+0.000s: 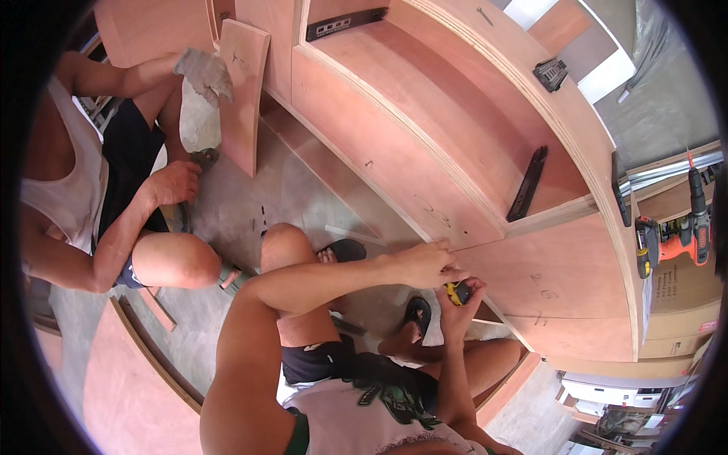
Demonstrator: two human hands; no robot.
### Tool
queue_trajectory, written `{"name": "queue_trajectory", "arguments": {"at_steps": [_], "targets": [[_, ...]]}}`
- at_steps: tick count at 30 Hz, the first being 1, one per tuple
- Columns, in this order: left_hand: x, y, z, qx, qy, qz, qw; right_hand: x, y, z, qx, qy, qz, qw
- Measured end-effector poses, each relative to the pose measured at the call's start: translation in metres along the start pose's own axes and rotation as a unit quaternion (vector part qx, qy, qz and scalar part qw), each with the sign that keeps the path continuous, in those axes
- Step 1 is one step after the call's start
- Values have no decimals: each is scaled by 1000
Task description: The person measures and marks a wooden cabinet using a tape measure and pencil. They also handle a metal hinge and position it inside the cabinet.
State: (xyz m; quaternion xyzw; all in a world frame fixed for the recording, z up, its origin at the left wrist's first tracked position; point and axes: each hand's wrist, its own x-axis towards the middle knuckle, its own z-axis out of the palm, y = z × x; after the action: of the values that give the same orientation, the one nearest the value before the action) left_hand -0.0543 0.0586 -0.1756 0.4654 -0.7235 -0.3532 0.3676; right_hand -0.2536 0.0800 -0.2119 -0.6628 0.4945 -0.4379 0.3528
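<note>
A large reddish plywood cabinet [455, 144] is laid on its side across the floor [250, 197], its shelves and partitions opened toward the camera. The left hand [426, 263] is stretched out from a bare forearm and pressed against the lower front edge of the cabinet, where two panels meet; its grip is closed to a pinch, the fingers drawn together at the seam, though whatever is pinched there is too small to be made out. Just below and touching it, the right hand [459, 302] is raised with its grip wrapped tightly round a small yellow and black tool [456, 291], most of which is hidden by the fingers. The tool is thus held just beside the cabinet's edge, directly under the left hand.

Black metal brackets [528, 184] are seen fixed inside the cabinet compartments. Dark sandals [347, 249] are worn on the feet, which are rested on the floor below the hands.

At the left, another person is seated on the floor; a curved plywood panel [244, 95] is steadied upright by a gloved hand [205, 73], and that person's bare hand [174, 183] is lowered near the knee. At the far right, an orange and black cordless drill [694, 227] is stood beside cardboard boxes [679, 299]
</note>
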Motion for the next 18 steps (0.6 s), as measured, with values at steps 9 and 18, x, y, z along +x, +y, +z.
{"name": "queue_trajectory", "arguments": {"at_steps": [9, 18], "targets": [[-13, -7, -15, -185, -140, -129, 964, -5, -12, 3, -73, -37, -115, 990], [-28, -23, -15, -271, -202, -199, 920, -4, -38, -11, 343, -220, 249, 879]]}}
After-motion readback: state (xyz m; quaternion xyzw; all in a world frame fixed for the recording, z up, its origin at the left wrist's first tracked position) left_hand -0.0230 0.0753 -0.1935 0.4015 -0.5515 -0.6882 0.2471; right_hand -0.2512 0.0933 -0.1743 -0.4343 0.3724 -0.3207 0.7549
